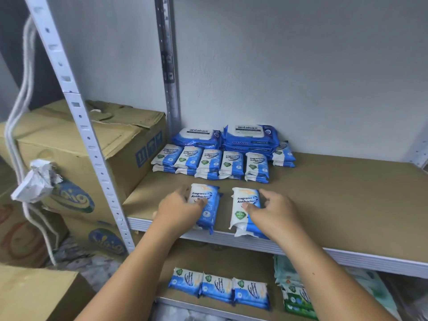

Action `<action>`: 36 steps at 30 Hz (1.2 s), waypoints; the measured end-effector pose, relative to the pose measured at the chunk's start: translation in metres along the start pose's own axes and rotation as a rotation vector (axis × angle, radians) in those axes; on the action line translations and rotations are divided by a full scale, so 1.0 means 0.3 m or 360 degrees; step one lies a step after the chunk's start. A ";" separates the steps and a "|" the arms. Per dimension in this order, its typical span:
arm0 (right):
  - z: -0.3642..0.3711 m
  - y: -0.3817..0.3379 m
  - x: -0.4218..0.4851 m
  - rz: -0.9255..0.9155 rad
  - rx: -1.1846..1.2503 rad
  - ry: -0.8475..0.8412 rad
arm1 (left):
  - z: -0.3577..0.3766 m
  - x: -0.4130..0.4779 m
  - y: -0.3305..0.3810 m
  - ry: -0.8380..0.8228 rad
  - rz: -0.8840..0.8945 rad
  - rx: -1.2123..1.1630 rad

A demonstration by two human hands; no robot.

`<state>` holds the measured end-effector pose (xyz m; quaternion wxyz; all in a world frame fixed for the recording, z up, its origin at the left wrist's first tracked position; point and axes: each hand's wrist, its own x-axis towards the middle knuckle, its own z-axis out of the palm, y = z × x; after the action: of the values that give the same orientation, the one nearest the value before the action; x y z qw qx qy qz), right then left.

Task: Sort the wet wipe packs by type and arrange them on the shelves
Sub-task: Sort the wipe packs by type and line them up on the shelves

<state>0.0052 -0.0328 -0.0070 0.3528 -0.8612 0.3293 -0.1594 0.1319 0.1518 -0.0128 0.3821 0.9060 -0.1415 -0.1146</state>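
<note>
Left hand (181,208): centre frame; fingers curled round the left stack (208,195) of blue-white packs, thumb on top.
Right hand (276,212): just right of it; thumb and fingers clamped on the right stack (240,198).
Both stacks: flat at the front edge of the upper shelf (335,200), near each other, not touching.
Back row (209,163): same packs stacked, mid-frame above the hands.
Antabax packs (250,135): two piles at the wall, behind the row.
Lower shelf (222,258): three blue packs (220,289) side by side, bottom centre; green packs (297,297) to their right.
Boxes (97,144): cardboard, left of frame, past the post (78,121).
</note>
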 end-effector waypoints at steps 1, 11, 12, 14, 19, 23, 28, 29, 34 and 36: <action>-0.004 0.000 -0.016 -0.0114 -0.0031 0.0076 | -0.002 -0.018 -0.007 0.0072 0.0101 0.0032; -0.063 0.037 -0.132 -0.0745 -0.0406 -0.0146 | -0.049 -0.148 -0.071 0.0029 0.0834 0.0301; -0.066 0.040 -0.135 -0.0740 -0.0408 -0.0152 | -0.038 -0.149 -0.074 0.0048 0.0860 0.0306; -0.071 0.044 -0.141 -0.0694 -0.0396 -0.0180 | -0.020 -0.146 -0.077 0.0088 0.0905 0.0307; -0.053 0.046 -0.149 -0.0572 -0.0434 -0.0216 | 0.018 -0.133 -0.058 0.0180 0.0906 0.0315; -0.013 0.029 -0.127 -0.0593 -0.0354 -0.0173 | 0.033 -0.115 -0.067 0.0221 0.0884 0.0261; 0.079 -0.052 -0.078 -0.0654 -0.0279 -0.0185 | 0.007 -0.062 -0.112 0.0297 0.0855 0.0242; 0.103 -0.071 -0.069 -0.0667 -0.0276 -0.0197 | -0.004 -0.047 -0.129 0.0331 0.0852 0.0239; 0.227 -0.181 -0.028 -0.0742 -0.0222 -0.0270 | -0.066 0.014 -0.210 0.0585 0.0834 0.0306; 0.276 -0.223 -0.013 -0.0764 -0.0191 -0.0309 | -0.079 0.042 -0.237 0.0719 0.0807 0.0412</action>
<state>0.0748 0.0473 -0.0174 0.2833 -0.9453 0.0890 -0.1353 0.1630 0.2107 -0.0495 0.3021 0.8854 -0.2870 0.2059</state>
